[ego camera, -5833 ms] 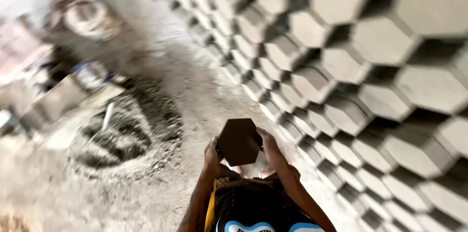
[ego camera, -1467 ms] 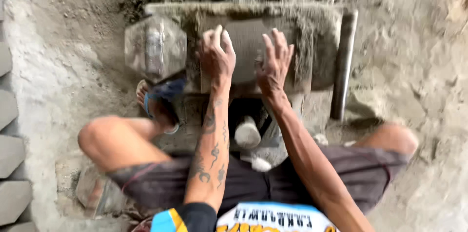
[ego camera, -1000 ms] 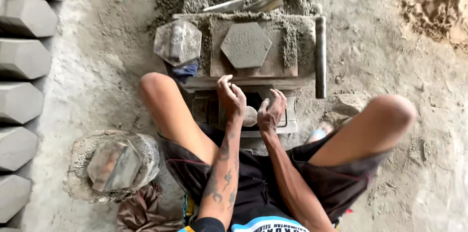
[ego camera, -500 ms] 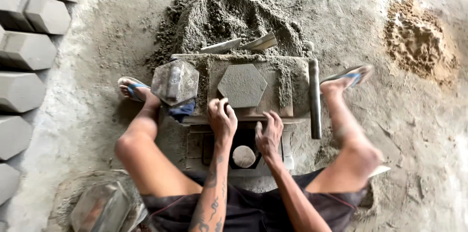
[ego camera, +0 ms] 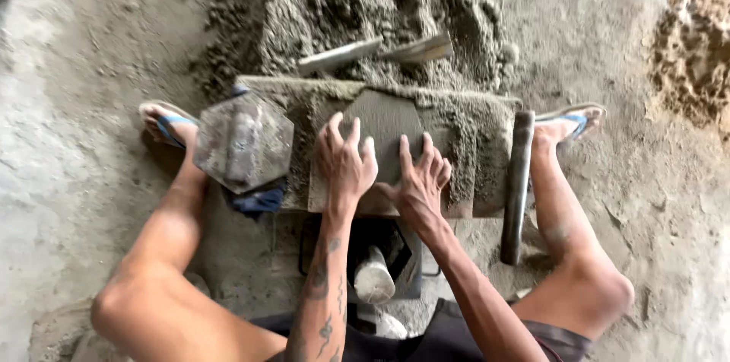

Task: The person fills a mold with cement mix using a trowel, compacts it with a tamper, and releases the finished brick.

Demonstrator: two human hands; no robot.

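Head view: grey hexagonal block, cement-dusted, under hands.

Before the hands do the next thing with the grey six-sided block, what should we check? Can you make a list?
1. Both hands on the block: ok. Left hand and right hand lie flat on its near edge.
2. Block sits in the mould: ok, its top looks level with the sandy frame.
3. Lever out of the way: ok, it lies at the right side, untouched.
4. Lid clear of the block: ok, it rests to the left.
5. Feet clear: ok, both sandals are beside the mould.
6. Block firm enough to lift: cannot tell.
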